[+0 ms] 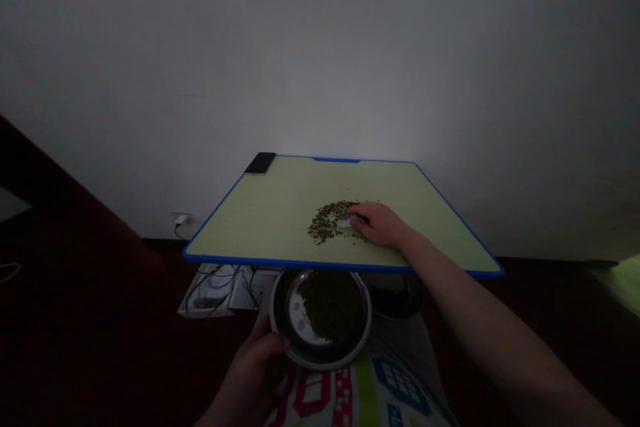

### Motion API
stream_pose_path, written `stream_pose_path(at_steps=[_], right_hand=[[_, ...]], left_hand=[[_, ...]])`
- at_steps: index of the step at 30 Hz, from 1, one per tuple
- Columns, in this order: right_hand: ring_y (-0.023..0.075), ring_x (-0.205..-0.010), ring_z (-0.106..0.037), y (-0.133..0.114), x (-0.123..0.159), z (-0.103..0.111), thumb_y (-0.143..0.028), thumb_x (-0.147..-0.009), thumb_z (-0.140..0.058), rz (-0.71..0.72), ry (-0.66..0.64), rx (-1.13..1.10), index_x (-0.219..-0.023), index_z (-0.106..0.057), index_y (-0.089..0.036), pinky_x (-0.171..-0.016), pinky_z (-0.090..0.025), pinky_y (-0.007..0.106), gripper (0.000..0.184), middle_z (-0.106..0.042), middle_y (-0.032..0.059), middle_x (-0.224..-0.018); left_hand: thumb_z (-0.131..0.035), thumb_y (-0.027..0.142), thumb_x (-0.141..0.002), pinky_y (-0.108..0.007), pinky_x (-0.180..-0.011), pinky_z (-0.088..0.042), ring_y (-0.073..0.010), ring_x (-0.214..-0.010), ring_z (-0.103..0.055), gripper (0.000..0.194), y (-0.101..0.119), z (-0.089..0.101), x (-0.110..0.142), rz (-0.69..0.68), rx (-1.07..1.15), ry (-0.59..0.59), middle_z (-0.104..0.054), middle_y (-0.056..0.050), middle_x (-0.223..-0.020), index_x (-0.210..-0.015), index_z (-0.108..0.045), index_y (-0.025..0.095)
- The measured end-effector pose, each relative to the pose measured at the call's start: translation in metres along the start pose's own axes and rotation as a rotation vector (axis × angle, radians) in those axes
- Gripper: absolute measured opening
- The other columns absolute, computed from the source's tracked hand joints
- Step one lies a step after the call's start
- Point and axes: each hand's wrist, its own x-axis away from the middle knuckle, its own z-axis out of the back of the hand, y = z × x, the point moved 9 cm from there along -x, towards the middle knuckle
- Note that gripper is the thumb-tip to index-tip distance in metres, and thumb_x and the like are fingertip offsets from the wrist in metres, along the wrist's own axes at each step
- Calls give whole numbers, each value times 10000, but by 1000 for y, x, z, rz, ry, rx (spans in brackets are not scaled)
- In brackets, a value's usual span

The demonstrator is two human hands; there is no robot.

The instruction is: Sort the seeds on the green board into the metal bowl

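Observation:
My left hand (264, 350) grips the left rim of a round metal bowl (367, 317), held on my lap just below the table edge. Inside it, heaped to the right, lie dark greenish-brown grains (333, 307). My right hand (377, 221) rests low over the tabletop, its fingers closed on a small pale, shiny piece (346, 221) whose kind I cannot make out in the dim light. Around that piece, loose grains (323, 223) are spread in a thin patch on the board, mostly left of my fingers.
The pale yellow-green table (260, 213) has a blue rim and stands against a grey wall. A dark phone or tablet (261, 163) lies at its far left corner. Beneath the table are a second bowl (413, 300), partly hidden, and a white box (200, 307) with cables.

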Motion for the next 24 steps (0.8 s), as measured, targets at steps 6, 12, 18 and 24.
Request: stream_pose_path(at_steps=[6, 12, 18, 24], right_hand=[[212, -916, -631, -6, -2, 0, -262, -894, -526, 0, -5, -23, -1160, -662, -133, -821, -444, 320, 326, -708, 121, -1014], [215, -950, -631, -11, -2, -2, -262, -890, -532, 29, -25, -40, -1159, -662, -135, -850, -446, 324, 325, -706, 126, -1054], [219, -962, -634, -13, 0, -3, -254, -888, -540, 42, -19, -67, -1151, -664, -126, -858, -453, 333, 319, -707, 130, -1066], [225, -949, -637, -14, -1, -4, -257, -891, -538, 29, -20, -56, -1140, -672, -124, -849, -456, 344, 313, -711, 136, -1045]], left_hand=[[-621, 11, -611, -369, -825, -559, -265, -927, -719, 635, 0, 0, 0, -2, 9, -16, -772, -69, -994, -1219, -595, 191], [-622, 22, -613, -370, -807, -565, -272, -927, -721, 636, 0, 2, 1, 9, -7, 24, -768, -73, -1015, -1222, -586, 200], [-623, 31, -613, -360, -824, -558, -269, -957, -711, 613, -1, 4, -3, -14, -19, -12, -768, -80, -1008, -1206, -592, 184], [-634, 40, -616, -382, -803, -566, -281, -949, -714, 641, -3, 8, -5, -15, -30, -3, -756, -89, -1048, -1237, -572, 189]])
